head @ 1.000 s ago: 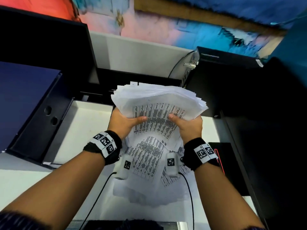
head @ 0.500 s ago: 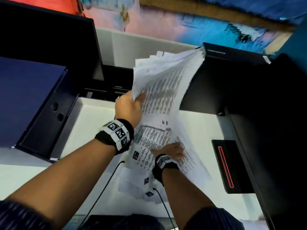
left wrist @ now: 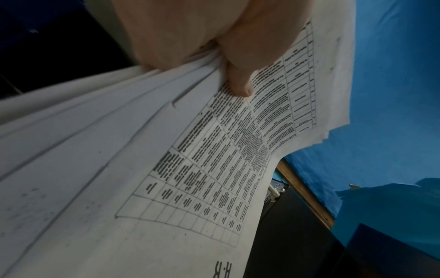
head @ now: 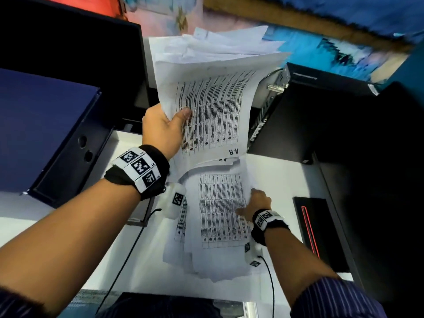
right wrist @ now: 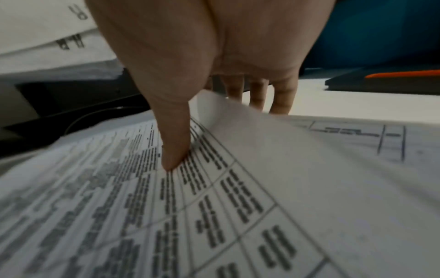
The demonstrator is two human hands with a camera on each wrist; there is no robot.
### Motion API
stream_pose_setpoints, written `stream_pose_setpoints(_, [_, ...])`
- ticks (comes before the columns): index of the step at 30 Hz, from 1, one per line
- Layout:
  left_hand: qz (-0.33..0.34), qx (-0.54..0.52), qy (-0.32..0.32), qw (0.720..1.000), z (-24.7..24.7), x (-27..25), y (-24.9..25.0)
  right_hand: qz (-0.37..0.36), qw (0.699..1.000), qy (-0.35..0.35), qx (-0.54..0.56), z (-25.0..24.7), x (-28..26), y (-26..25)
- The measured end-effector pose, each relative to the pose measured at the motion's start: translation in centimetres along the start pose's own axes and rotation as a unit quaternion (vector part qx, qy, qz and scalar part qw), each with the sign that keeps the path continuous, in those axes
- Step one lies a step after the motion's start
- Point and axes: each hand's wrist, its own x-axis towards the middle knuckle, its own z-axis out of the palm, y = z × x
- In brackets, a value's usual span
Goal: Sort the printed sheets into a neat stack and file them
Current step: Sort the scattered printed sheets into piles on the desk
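White tabletop (head: 270, 171): your left hand (head: 160, 131) grips the raised bundle (head: 213, 106); your right hand (head: 257, 203), nearer, pinches the loose sheets (head: 215, 226) lying directly below, long axis toward you.

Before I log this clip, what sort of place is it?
Most likely an office desk. A left hand grips a bundle of printed table sheets, more sheets lie on the white desk, and a blue binder sits alongside.

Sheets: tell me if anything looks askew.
Yes. The bundle gripped by the left hand fans out unevenly at its top; the loose sheets under the right hand lie splayed on the desk, edges misaligned.
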Motion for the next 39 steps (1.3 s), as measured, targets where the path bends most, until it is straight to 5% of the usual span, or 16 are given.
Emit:
stream_pose_setpoints(8, [-0.050,0.000,-0.008,0.999,0.3,-0.6,-0.1,-0.014,0.986,0.018,0.164,0.7,0.1,0.9])
stream_pose_setpoints(13, [-0.162,0.030,-0.018,0.986,1.4,-1.8,-2.0,-0.011,0.948,0.172,0.267,-4.9,-1.9,1.9])
stream_pose_setpoints(19, [-0.358,0.150,-0.170,0.906,3.1,-4.3,-6.1,-0.098,0.904,0.349,0.226,-15.0,-6.7,2.1])
stream_pose_setpoints(22, [-0.383,0.207,-0.244,0.867,4.3,-5.5,-8.0,-0.143,0.863,0.382,0.298,-18.1,-8.1,2.2])
stream_pose_setpoints(26, [-0.366,0.232,-0.259,0.863,5.4,-6.7,-9.7,-0.146,0.836,0.292,0.441,-16.2,-6.1,2.6])
stream_pose_setpoints(32, [-0.398,0.144,-0.212,0.881,5.3,-6.7,-11.3,-0.017,0.894,0.054,0.445,-2.6,0.3,3.1])
stream_pose_setpoints(35, [-0.407,0.121,-0.206,0.882,5.1,-7.1,-11.5,-0.008,0.926,0.020,0.377,2.5,3.1,3.5])
stream_pose_setpoints(39, [-0.374,0.100,-0.225,0.894,5.4,-8.1,-13.6,-0.056,0.937,0.030,0.342,3.4,1.7,-0.1])
